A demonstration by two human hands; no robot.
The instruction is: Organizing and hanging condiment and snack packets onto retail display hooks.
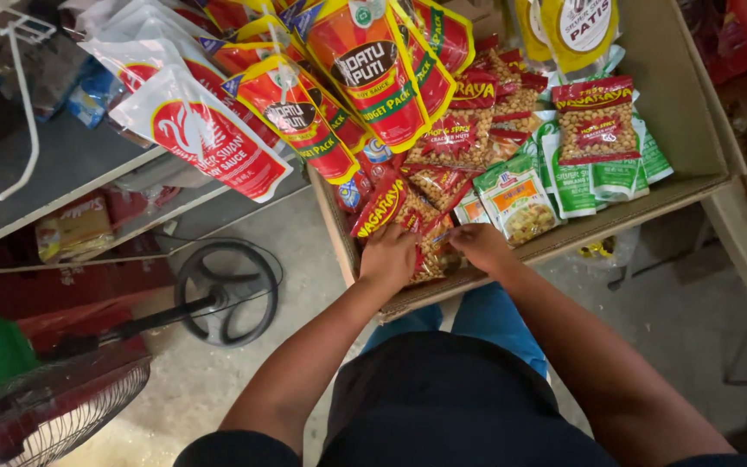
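1. Both forearms reach into a cardboard box (693, 130).
2. Left hand (388, 257), fingers curled, presses down on a red snack packet (391, 207) at the box's near edge.
3. Right hand (480, 246) pinches the same packet's edge.
4. Two white sauce pouches (205, 130) hang left of the box.

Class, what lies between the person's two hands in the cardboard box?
In the head view, a red-edged nut snack packet lies between left hand and right hand.

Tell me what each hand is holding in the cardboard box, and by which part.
Both the left hand and right hand grip a red nut snack packet near its lower end; the exact finger hold cannot be told.
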